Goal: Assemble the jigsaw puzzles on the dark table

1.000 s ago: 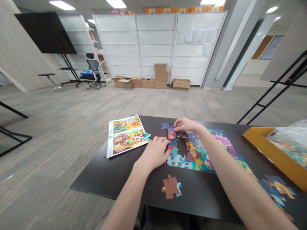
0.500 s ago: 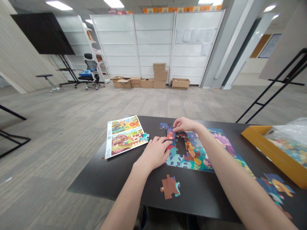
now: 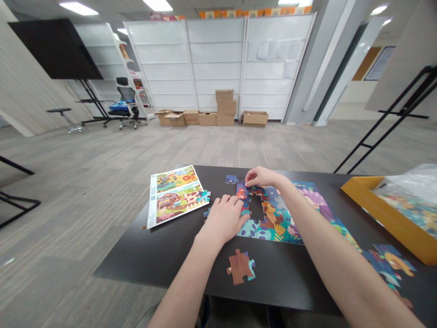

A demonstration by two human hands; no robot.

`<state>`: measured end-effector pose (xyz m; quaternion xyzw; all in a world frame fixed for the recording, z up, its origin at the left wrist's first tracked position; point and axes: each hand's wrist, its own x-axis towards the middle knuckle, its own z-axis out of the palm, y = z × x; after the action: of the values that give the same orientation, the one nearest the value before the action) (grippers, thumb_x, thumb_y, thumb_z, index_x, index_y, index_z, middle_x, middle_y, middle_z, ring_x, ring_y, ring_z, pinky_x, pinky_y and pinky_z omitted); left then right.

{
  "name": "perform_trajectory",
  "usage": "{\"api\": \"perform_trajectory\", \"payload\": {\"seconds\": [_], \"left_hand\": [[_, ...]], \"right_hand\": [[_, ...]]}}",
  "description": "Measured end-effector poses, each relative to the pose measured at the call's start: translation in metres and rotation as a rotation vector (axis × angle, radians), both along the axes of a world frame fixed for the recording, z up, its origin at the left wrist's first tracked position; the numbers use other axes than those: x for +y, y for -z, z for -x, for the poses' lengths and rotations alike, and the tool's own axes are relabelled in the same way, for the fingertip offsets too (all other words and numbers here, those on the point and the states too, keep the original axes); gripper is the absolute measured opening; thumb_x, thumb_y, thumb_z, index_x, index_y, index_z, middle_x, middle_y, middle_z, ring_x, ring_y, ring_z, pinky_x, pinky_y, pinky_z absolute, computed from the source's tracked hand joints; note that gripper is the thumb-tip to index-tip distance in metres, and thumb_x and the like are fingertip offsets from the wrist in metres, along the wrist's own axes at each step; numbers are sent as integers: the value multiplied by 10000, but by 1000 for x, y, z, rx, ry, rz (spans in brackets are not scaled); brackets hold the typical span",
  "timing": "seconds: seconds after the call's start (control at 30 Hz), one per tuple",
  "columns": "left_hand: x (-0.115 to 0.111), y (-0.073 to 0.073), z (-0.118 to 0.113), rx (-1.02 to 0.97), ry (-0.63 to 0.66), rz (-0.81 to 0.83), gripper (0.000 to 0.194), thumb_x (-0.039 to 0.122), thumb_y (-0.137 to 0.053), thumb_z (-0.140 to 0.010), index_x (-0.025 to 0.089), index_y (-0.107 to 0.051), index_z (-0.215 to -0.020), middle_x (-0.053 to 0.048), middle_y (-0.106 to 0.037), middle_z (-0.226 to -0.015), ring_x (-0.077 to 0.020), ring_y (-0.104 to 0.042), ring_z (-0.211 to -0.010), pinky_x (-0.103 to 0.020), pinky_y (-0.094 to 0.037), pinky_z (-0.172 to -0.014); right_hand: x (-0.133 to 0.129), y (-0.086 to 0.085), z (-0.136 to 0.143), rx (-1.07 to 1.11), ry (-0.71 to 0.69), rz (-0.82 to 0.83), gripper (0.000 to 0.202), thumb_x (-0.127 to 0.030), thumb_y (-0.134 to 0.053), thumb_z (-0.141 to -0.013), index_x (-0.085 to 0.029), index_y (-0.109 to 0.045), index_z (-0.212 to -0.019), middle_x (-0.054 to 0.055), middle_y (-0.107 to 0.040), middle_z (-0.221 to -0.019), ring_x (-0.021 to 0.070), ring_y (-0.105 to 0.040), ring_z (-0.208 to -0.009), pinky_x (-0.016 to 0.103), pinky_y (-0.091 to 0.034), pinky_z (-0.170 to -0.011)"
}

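Two hands, center frame. Left hand [image 3: 225, 218]: palm down, fingers spread, resting over puzzle's left edge, nothing gripped. Right hand [image 3: 261, 176]: thumb and fingertips drawn together at puzzle's upper-left corner; can't tell if they pinch a piece.

One part-built puzzle [image 3: 278, 212], under and right of left hand, below right hand; one dark gap inside. Four single pieces: brown piece [image 3: 240, 268] below left hand, blue piece [image 3: 231, 179] left of right hand, teal piece [image 3: 204, 197] at printed sheet [image 3: 174, 196], bluish piece [image 3: 206, 213] partly hidden beside left hand. One piece cluster [image 3: 392, 264], lower right, near one yellow box [image 3: 392, 221]. Black table [image 3: 160, 255]: room lower left, front edge beneath forearms.
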<state>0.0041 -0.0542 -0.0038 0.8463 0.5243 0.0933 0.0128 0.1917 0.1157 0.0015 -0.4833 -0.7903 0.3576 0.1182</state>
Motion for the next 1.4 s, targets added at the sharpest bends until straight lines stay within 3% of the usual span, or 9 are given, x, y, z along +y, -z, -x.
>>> {"api": "perform_trajectory", "payload": {"seconds": [0.5, 0.73, 1.1, 1.4], "left_hand": [[0, 2, -4, -6, -50, 4, 344, 431, -473, -1003, 184, -629, -1184, -118, -641, -1293, -314, -560, -1154, -466, -475, -946], [7, 11, -6, -40, -14, 13, 474, 355, -421, -1000, 187, -474, -1441, -93, -468, -1559, -319, -426, -1375, -497, -400, -1085], [9, 19, -5, -33, -6, 11, 501, 361, -383, -998, 190, -459, -1462, -99, -388, -1615, -324, -403, -1402, -517, -368, -1110], [9, 12, -10, -7, -36, 48, 545, 499, -415, -1009, 186, -464, -1453, -129, -437, -1576, -340, -398, -1406, -527, -371, -1108]], "right_hand": [[3, 9, 2, -69, -18, -30, 195, -244, -772, -658, -152, -789, -830, 30, -750, -750, 168, -654, -714, 250, -495, -659], [3, 11, 4, -95, -23, -34, 171, -212, -764, -669, -154, -771, -830, 32, -745, -740, 173, -668, -719, 241, -495, -642], [4, 9, 2, -113, -56, -66, 210, -273, -785, -674, -171, -765, -856, 13, -718, -715, 151, -627, -662, 239, -466, -618], [4, 10, 0, -112, -94, -58, 203, -284, -742, -712, -164, -754, -875, 29, -731, -757, 153, -629, -678, 243, -472, -635]]}}
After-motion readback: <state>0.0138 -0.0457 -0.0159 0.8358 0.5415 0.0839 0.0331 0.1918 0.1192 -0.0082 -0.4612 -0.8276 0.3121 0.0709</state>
